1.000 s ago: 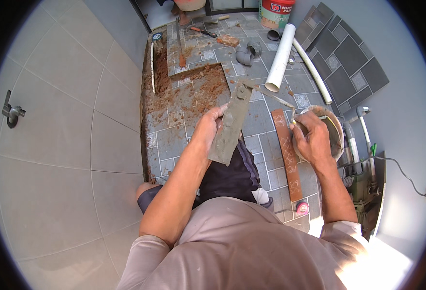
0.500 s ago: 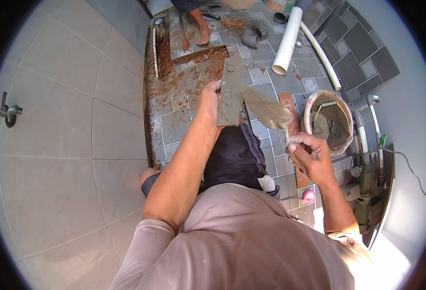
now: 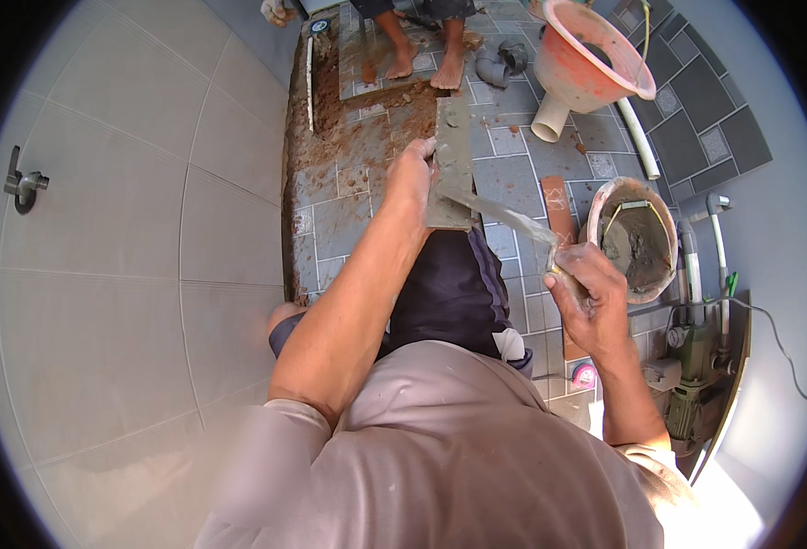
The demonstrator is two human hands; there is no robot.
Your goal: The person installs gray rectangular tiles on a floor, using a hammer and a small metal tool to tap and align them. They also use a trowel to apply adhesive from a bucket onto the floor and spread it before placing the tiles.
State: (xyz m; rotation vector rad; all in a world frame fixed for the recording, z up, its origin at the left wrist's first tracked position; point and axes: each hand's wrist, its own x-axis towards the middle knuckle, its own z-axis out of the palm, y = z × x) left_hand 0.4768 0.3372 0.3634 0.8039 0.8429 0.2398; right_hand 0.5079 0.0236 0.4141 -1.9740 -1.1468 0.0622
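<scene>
My left hand (image 3: 411,183) grips a narrow grey tile (image 3: 452,160) by its left edge, with wet mortar spread on its upper face. In my right hand (image 3: 591,293) is the handle of a trowel (image 3: 509,218), fingers wrapped round it. The trowel blade is turned nearly edge-on, its tip at the lower part of the tile. To the right of it stands a bucket (image 3: 594,233) holding grey mortar. A reddish-brown strip (image 3: 555,206) with pale marks lies on the floor beside that bucket.
A co-worker's bare feet (image 3: 447,69) stand by a dug strip of soil (image 3: 328,87). A pink-orange bucket (image 3: 573,59) is at the upper right over a white pipe (image 3: 550,119). Grey pipe elbows (image 3: 495,69), a green pump (image 3: 692,366) and a pink tape measure (image 3: 584,375) are around.
The trowel has turned from flat to edge-on and its tip has moved left onto the tile. A pink-orange bucket has come into view at the upper right, and the co-worker's second foot now shows.
</scene>
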